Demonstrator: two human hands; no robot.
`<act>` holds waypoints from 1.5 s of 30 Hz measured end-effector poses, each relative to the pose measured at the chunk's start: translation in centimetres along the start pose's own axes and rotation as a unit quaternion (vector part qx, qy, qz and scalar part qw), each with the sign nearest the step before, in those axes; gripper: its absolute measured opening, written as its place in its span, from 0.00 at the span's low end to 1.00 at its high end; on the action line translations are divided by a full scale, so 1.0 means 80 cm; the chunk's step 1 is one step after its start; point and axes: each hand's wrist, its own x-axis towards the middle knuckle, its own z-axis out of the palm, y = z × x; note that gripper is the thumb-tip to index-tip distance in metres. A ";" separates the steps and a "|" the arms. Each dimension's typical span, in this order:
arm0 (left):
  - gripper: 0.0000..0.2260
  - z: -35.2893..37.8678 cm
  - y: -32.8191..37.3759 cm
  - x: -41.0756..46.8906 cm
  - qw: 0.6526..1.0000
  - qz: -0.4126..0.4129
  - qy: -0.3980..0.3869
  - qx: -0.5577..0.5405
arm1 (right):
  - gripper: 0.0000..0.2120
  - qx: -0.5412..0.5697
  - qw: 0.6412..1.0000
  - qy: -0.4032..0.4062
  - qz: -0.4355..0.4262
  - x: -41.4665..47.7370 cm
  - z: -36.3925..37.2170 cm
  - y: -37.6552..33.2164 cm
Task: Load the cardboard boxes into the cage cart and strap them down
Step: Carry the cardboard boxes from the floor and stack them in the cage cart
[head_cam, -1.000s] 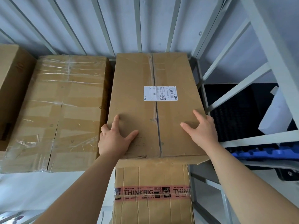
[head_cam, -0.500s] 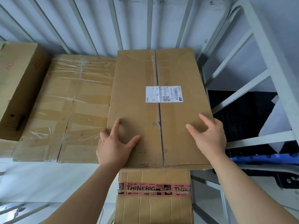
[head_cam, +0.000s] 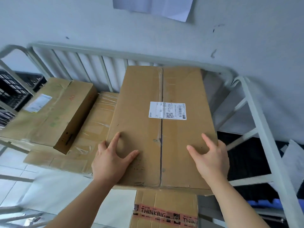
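Observation:
A long brown cardboard box point(head_cam: 139, 112) with a white shipping label lies flat inside the grey cage cart point(head_cam: 115, 54), stacked on a box point(head_cam: 164, 209) sealed with pink THINKBIG tape. My left hand point(head_cam: 111, 160) presses on the top box's near left corner, fingers spread. My right hand point(head_cam: 212, 160) presses on its near right edge, fingers also spread. To the left lie a plastic-wrapped flat box point(head_cam: 92, 129) and, on top of it, a brown box point(head_cam: 49, 112) with a white label.
The cart's barred back wall stands against a pale wall with a paper sheet point(head_cam: 153, 7). Its right side frame point(head_cam: 266, 137) runs close to my right hand. Black crates point(head_cam: 14, 89) sit at far left, dark crates point(head_cam: 246, 162) beyond the right frame.
My view has tilted upward, revealing the cart's top rail and the wall. Both hands stay in the same places on the top box, which seems to sit the same.

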 end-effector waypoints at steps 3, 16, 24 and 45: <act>0.43 -0.034 -0.040 0.020 1.000 -0.014 0.022 0.008 | 0.33 -0.003 1.000 -0.019 -0.015 -0.014 0.026 -0.049; 0.42 -0.084 -0.244 0.160 0.998 -0.058 -0.009 0.012 | 0.34 -0.018 0.996 -0.089 0.016 -0.054 0.225 -0.204; 0.41 -0.084 -0.302 0.229 0.999 -0.027 -0.031 0.028 | 0.39 -0.038 0.994 -0.089 0.052 -0.075 0.297 -0.234; 0.32 -0.093 -0.277 0.208 0.992 0.056 -0.043 0.107 | 0.33 -0.089 0.991 -0.092 -0.036 -0.093 0.279 -0.246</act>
